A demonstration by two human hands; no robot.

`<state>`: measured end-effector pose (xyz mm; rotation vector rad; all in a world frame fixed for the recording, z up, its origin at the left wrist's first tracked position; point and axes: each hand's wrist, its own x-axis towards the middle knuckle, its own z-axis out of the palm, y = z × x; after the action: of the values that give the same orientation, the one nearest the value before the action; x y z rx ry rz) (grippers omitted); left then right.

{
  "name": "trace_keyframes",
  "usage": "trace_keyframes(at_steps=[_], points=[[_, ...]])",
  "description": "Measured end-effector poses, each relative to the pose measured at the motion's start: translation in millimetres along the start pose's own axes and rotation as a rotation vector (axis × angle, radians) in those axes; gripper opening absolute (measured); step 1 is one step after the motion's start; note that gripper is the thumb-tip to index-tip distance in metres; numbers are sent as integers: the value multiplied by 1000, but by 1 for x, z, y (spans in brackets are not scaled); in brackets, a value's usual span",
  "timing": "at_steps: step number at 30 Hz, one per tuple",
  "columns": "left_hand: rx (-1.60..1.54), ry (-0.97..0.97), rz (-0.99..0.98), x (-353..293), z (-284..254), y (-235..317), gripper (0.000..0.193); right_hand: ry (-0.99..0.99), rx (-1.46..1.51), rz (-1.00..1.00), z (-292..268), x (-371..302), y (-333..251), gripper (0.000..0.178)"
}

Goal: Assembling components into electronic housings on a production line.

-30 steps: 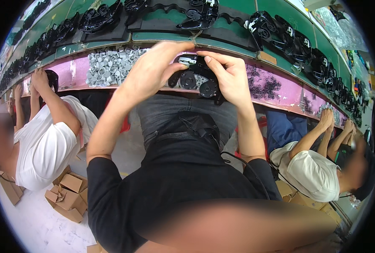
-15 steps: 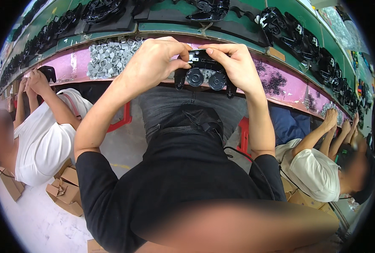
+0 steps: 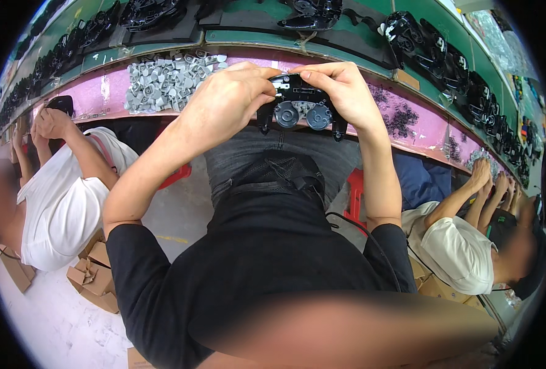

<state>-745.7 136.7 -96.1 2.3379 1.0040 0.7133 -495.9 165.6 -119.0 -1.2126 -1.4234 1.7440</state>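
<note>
A black game controller shell (image 3: 302, 97) is held up at the near edge of the bench, its inner side showing. Two round dark discs sit along its lower part, and a small pale piece shows at its upper left. My left hand (image 3: 228, 97) is closed on the shell's upper left corner, thumb and fingers bent; whether a small part is pinched there is hidden. My right hand (image 3: 346, 92) grips the upper right side, its thumb on top and the other fingers out of sight behind.
Grey plastic pieces (image 3: 165, 83) lie heaped on the pink bench top (image 3: 104, 92) to the left. Small black parts (image 3: 402, 118) are scattered at right. Black shells (image 3: 310, 15) line the green conveyor (image 3: 359, 37) beyond. Co-workers sit on both sides; cardboard boxes (image 3: 94, 280) stand on the floor.
My left fingers have shifted slightly on the shell's upper left corner, and the back of that hand has turned more upward. The shell has tilted a little; my right hand keeps its grip.
</note>
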Motion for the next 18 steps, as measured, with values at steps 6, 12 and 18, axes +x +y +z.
trace_keyframes(at_steps=[6,12,18], points=[[113,-10,5,1,5,3,10,-20,-91,9,-2,3,-5,26],[53,10,-38,3,6,-1,11,-12,-112,-3,-5,3,-7,25],[-82,-91,-121,7,-8,-2,16,-10,-12,61,-10,5,3,26]])
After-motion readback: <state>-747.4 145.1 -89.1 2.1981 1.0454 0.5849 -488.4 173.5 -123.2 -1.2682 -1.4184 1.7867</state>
